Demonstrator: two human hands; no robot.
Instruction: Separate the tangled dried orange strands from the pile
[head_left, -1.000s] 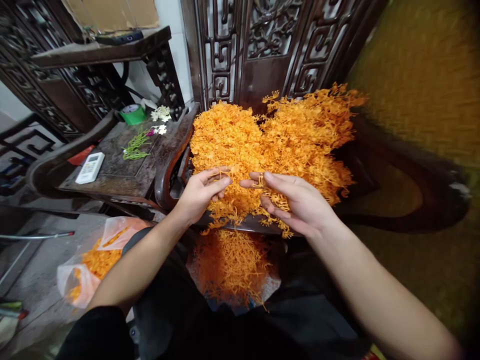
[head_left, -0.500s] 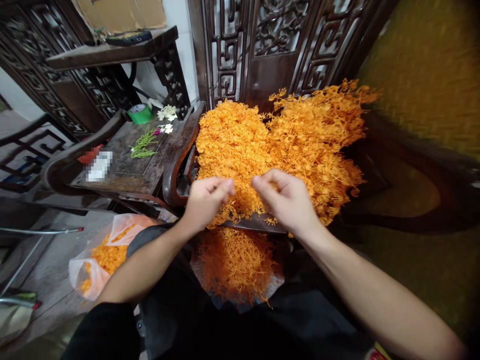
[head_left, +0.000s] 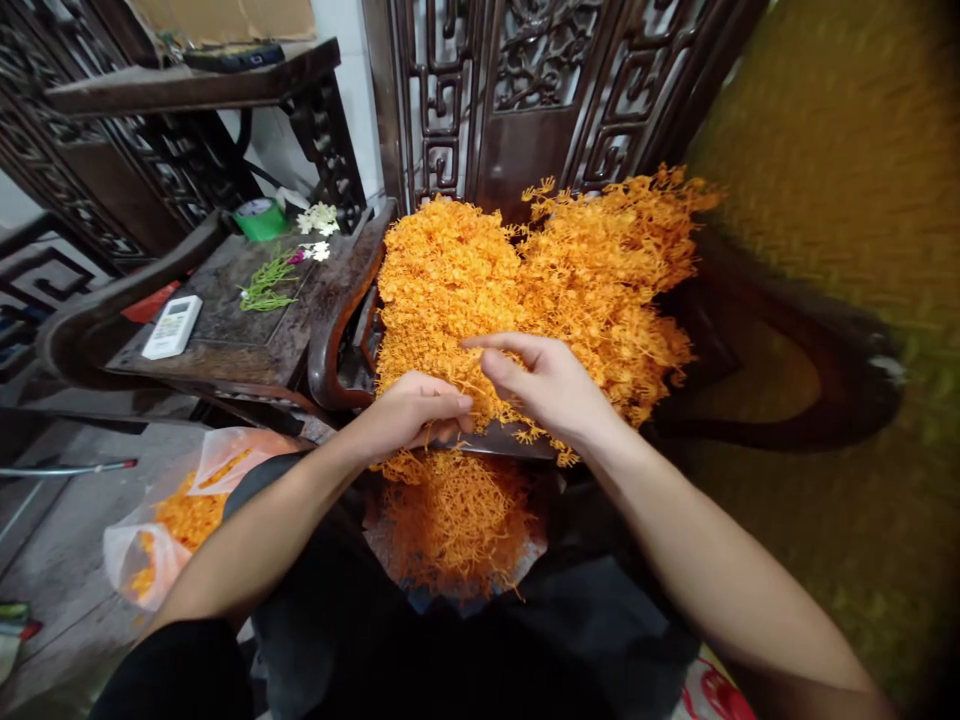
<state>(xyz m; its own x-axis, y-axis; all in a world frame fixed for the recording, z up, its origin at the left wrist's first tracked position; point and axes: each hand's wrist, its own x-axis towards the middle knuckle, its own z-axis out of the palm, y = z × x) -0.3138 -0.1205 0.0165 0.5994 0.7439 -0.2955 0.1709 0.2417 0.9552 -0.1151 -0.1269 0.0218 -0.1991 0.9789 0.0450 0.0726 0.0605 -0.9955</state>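
Note:
A large heap of orange artificial flower sprigs covers the dark wooden seat in front of me. At the front edge of the heap, my left hand is closed with thumb against fingers. Thin orange stems show just under its fingertips, seemingly from a sprig pinched there. My right hand hovers over the heap, index finger stretched out and thumb apart from it, with nothing visible between them. Below the seat edge, between my knees, a container of loose orange pieces sits in shadow.
On the wooden side table at left lie a remote control, green tape, green stems and white flowers. A plastic bag with orange pieces rests on the floor. The chair's carved back rises behind the heap.
My right hand has opened from a pinch, its index finger now extended. My left hand has dropped slightly, still closed. The whole view has shifted a little, so things appear farther left.

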